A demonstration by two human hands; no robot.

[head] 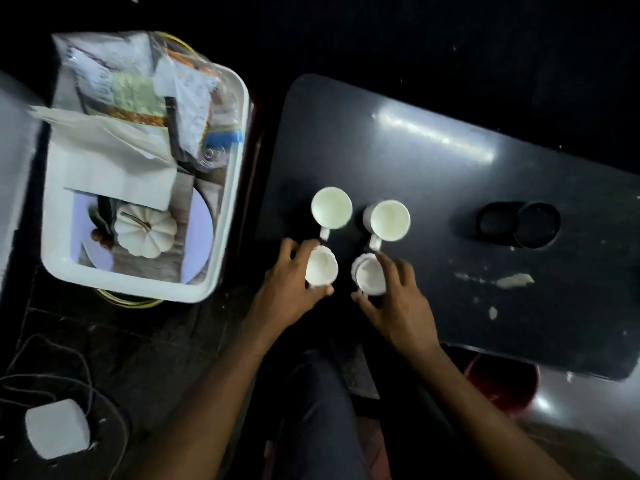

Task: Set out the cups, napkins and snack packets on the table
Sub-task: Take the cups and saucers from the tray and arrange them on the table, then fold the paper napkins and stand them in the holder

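Note:
Several white cups stand on the dark table (pixel 433 174). Two of them, the far left cup (pixel 331 207) and the far right cup (pixel 390 220), stand free with handles pointing toward me. My left hand (pixel 289 282) grips the near left cup (pixel 321 266) and my right hand (pixel 394 299) grips the near right cup (pixel 370 273), both near the table's front edge. White napkins (pixel 114 147) and snack packets (pixel 187 98) lie in the white tray (pixel 228 216) to the left of the table.
Two round black holders (pixel 519 225) stand on the table to the right of the cups. Pale scraps (pixel 514 280) lie on the table's right part. A picture of a white pumpkin (pixel 145 233) lines the tray. Cables and a white adapter (pixel 57 427) lie on the floor at the lower left.

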